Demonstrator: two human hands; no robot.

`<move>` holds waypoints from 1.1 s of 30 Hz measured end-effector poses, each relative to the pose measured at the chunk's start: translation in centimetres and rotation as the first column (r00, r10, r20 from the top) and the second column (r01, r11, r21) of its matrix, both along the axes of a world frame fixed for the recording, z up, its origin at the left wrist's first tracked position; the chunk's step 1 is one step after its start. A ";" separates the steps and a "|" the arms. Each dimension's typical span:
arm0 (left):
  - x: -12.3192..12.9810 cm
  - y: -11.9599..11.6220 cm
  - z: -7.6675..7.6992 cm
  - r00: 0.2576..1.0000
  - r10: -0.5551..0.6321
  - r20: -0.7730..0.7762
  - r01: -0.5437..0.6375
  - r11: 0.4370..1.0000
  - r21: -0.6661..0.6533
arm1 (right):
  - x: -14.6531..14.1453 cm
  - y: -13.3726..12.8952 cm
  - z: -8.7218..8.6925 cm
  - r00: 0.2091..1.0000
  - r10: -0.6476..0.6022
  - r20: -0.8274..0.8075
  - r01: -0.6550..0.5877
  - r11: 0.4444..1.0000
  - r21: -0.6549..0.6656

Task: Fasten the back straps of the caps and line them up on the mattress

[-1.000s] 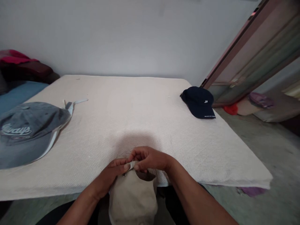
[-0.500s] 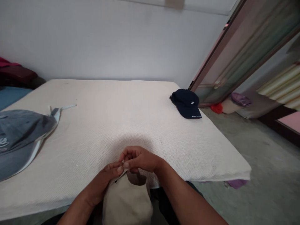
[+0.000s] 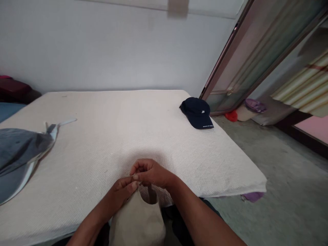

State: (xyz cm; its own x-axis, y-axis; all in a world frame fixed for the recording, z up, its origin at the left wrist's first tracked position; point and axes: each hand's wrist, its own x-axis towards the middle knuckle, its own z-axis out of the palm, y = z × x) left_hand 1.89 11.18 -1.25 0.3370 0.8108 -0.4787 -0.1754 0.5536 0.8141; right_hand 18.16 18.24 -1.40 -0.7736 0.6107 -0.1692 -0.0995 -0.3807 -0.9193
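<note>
A beige cap [image 3: 138, 222] is at the bottom centre, its back opening facing up, in front of the bed's near edge. My left hand [image 3: 123, 190] pinches the cap's edge beside that opening. Close against it, my right hand [image 3: 151, 173] has its thumb and fingers closed on the strap end at the same spot. The fingertips of both hands nearly touch. A dark navy cap [image 3: 196, 112] rests at the right side of the bed, and a grey-blue cap [image 3: 22, 153] with a pale strap lies at the left.
The white-covered bed [image 3: 123, 126] runs back to a pale wall. Beyond its right edge are grey floor, a sliding door [image 3: 230, 65], a striped curtain [image 3: 307, 89] and a red item [image 3: 231, 115]. A dark red object [image 3: 14, 89] sits at the far left.
The view has shifted slightly, so the caps and bed appear further left. Both hands keep their closed hold at the beige cap's strap, with the cap's edge a little more covered.
</note>
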 end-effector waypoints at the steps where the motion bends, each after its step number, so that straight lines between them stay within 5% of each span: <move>1: 0.3 0.1 0.0 1.000 -0.001 0.004 0.001 1.000 0.004 | 0.1 0.0 0.0 1.000 -0.013 0.002 0.013 1.000 0.002; 6: 1.1 0.3 0.6 0.977 0.121 0.175 -0.113 0.992 -0.054 | 0.3 -0.2 0.1 0.997 -0.048 -0.067 0.041 0.995 -0.091; 13: -1.5 1.8 2.3 0.805 0.427 0.413 -0.254 0.876 -0.410 | 1.6 0.0 1.0 0.991 -0.134 -0.002 0.134 0.990 -0.053; 18: -2.3 3.2 3.0 0.785 0.423 0.453 -0.252 0.886 -0.390 | 3.0 0.5 0.5 0.992 -0.127 -0.023 0.122 0.978 -0.168; 22: -0.8 3.3 2.8 0.812 0.303 0.500 -0.108 0.918 -0.381 | 3.6 1.3 0.0 0.900 -0.415 -0.133 0.363 0.882 -0.300; 26: 0.2 3.0 1.7 0.812 0.340 0.474 -0.169 0.915 -0.366 | 4.7 2.6 0.2 0.716 -0.655 -0.242 0.548 0.741 -0.387; 33: 1.2 3.0 0.0 0.845 0.410 0.344 -0.270 0.882 -0.386 | 6.1 4.0 0.3 0.564 -0.809 -0.168 0.663 0.564 -0.492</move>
